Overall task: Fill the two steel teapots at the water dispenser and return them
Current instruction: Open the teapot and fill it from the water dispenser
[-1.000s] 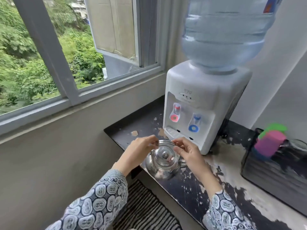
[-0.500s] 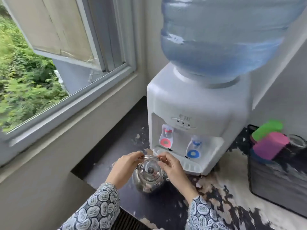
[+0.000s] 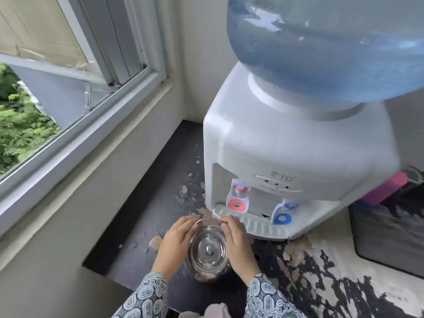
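Both hands cup the steel teapot [image 3: 207,250]: left hand [image 3: 175,243] and right hand [image 3: 238,243] pressed against its sides, fingertips pinching the rim. It sits on the dark surface [image 3: 146,203], just before the dispenser's drip tray [image 3: 254,224], lid [image 3: 209,249] on. Left closed, water from the red tap [image 3: 238,201] would splash off.
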The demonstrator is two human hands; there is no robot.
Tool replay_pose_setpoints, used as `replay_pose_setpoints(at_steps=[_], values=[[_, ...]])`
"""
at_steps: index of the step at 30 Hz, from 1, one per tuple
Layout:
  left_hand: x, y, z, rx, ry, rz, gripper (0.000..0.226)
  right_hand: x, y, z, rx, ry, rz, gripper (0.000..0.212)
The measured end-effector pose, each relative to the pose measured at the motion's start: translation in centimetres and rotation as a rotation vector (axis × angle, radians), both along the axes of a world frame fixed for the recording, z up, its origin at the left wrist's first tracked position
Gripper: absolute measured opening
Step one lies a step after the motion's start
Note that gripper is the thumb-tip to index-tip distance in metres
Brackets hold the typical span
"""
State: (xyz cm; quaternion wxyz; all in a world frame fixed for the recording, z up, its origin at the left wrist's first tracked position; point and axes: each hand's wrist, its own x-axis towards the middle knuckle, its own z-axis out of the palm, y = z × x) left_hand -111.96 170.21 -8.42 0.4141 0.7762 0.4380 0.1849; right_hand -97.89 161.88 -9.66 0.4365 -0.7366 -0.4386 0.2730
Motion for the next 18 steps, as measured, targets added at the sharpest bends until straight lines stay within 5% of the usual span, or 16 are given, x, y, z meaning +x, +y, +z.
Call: replay_pose_setpoints(at_steps=[7, 12, 18], values=[[0.0, 0.1, -1.2, -0.302, -0.178, 0.104, 0.024, 0.1, 0.8, 0.1, -0.119, 0.056, -0.01, 0.021], [-1.1, -1.7, -1.6, 0.015, -0.144, -0.157, 0.054, -0.8, -1.3, -0.2, -0.007, -0.651, 0.178, 0.038], [-1.7, -1.5, -2.6, 0.039, -0.068, -0.392, 0.094, -1.5, -0.8, -0.6, -0.098, -0.749, 0.208, 0.057]])
